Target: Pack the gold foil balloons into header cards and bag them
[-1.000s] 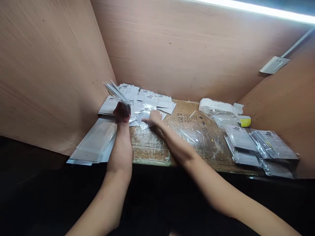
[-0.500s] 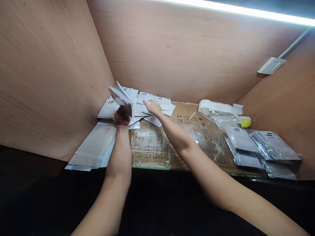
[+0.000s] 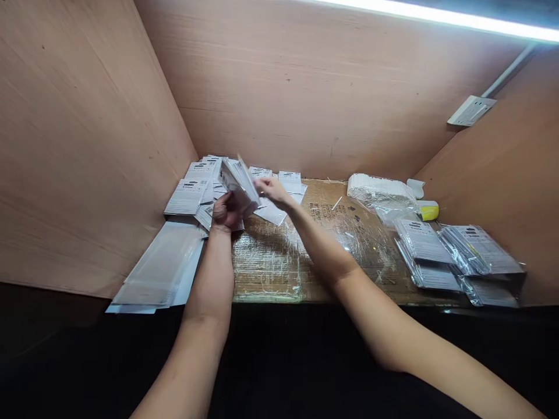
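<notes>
My left hand [image 3: 223, 213] is closed around a stack of white printed packaging cards [image 3: 239, 187], holding it upright and tilted above the work surface. At the right edge of that stack is my right hand [image 3: 274, 192], its fingers drawn together. Blur hides what lies between those fingertips. Loose printed cards [image 3: 187, 196] of the same kind lie spread behind and left of my left hand. A few more cards [image 3: 290, 181] lie beyond my right hand, against the back wall.
Clear plastic sleeves [image 3: 158, 267] lie at the left front. Cardboard [image 3: 271, 262] under clear tape covers the surface. At the right are a bagged row of white pieces [image 3: 382, 191], a yellow-and-white object [image 3: 428, 210] and stacks of wrapped cards [image 3: 423, 241]. A thin white stick [image 3: 336, 203] lies mid-surface.
My left hand has turned the card stack and brought it slightly right. My right hand has moved from the loose cards to the stack's edge. Fewer loose cards lie near the middle.
</notes>
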Demonstrator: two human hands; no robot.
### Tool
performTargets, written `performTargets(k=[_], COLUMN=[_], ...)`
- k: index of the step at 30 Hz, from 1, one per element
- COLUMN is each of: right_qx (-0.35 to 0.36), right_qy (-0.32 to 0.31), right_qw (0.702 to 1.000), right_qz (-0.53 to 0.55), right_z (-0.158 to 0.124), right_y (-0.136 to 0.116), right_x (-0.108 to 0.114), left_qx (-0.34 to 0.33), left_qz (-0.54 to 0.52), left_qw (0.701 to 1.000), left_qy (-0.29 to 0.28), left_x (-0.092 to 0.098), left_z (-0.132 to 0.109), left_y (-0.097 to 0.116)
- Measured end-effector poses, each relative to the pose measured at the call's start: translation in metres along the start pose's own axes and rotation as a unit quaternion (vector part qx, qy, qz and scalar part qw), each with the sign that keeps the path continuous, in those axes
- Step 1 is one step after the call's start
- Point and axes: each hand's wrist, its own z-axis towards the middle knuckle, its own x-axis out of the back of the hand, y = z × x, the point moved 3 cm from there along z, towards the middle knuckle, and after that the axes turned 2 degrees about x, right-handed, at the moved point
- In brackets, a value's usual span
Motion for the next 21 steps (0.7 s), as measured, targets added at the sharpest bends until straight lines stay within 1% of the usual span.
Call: performTargets(k=[1, 2, 4, 5, 6, 8, 10, 11, 12, 13, 14, 15, 16, 17, 18, 19, 20, 21], right_qx=[-0.021, -0.042, -0.062, -0.059, -0.051, -0.035, -0.013, -0.001, 0.006, 0.006, -0.003, -0.026, -0.063, -0.107, -0.148, -0.179, -0.198, -0.205], right_qy=[0.011, 0.036, 0.09, 0.102, 0.099, 0.076, 0.045, 0.027, 0.009, -0.001, 0.001, 0.021, 0.051, 0.073, 0.079, 0.069, 0.047, 0.022], right_qw=[0.998, 0.993, 0.983, 0.981, 0.98, 0.976, 0.972, 0.974, 0.98, 0.988, 0.996, 0.999, 0.993, 0.973, 0.944, 0.915, 0.894, 0.883], right_qz=[0.063, 0.109, 0.15, 0.157, 0.166, 0.201, 0.229, 0.223, 0.198, 0.153, 0.087, 0.004, -0.092, -0.193, -0.284, -0.354, -0.399, -0.422], right_z=[0.004, 0.009, 0.015, 0.016, 0.016, 0.011, 0.005, 0.004, 0.004, 0.005, 0.008, 0.012, 0.014, 0.015, 0.015, 0.014, 0.011, 0.008], right_y=[0.005, 0.01, 0.018, 0.019, 0.019, 0.017, 0.014, 0.013, 0.013, 0.014, 0.016, 0.02, 0.026, 0.031, 0.036, 0.041, 0.045, 0.048], right_x=[0.005, 0.011, 0.02, 0.021, 0.018, 0.006, -0.007, -0.011, -0.013, -0.012, -0.007, 0.001, 0.011, 0.022, 0.032, 0.04, 0.045, 0.049], left_qx=[-0.011, -0.021, -0.023, -0.019, -0.016, -0.026, -0.044, -0.047, -0.046, -0.044, -0.041, -0.041, -0.039, -0.035, -0.026, -0.014, -0.003, 0.005], left_qz=[0.002, 0.008, 0.016, 0.018, 0.016, 0.002, -0.017, -0.024, -0.029, -0.036, -0.045, -0.055, -0.067, -0.077, -0.083, -0.084, -0.08, -0.076], left_qw=[1.0, 1.0, 1.0, 1.0, 1.0, 1.0, 0.999, 0.999, 0.998, 0.998, 0.998, 0.997, 0.995, 0.994, 0.993, 0.993, 0.992, 0.992], left_qy=[0.004, 0.007, 0.008, 0.005, 0.001, -0.006, -0.001, 0.006, 0.013, 0.022, 0.031, 0.043, 0.056, 0.068, 0.078, 0.087, 0.094, 0.101], left_x=[-0.001, -0.002, -0.005, -0.007, -0.009, -0.011, -0.011, -0.01, -0.009, -0.007, -0.006, -0.004, -0.002, 0.0, 0.001, 0.002, 0.002, 0.003], left_z=[0.001, 0.002, 0.004, 0.005, 0.005, 0.005, 0.006, 0.006, 0.006, 0.007, 0.007, 0.008, 0.008, 0.008, 0.008, 0.008, 0.007, 0.007], left_y=[-0.001, -0.002, -0.005, -0.006, -0.008, -0.01, -0.01, -0.009, -0.009, -0.008, -0.007, -0.006, -0.004, -0.002, -0.001, 0.001, 0.002, 0.003])
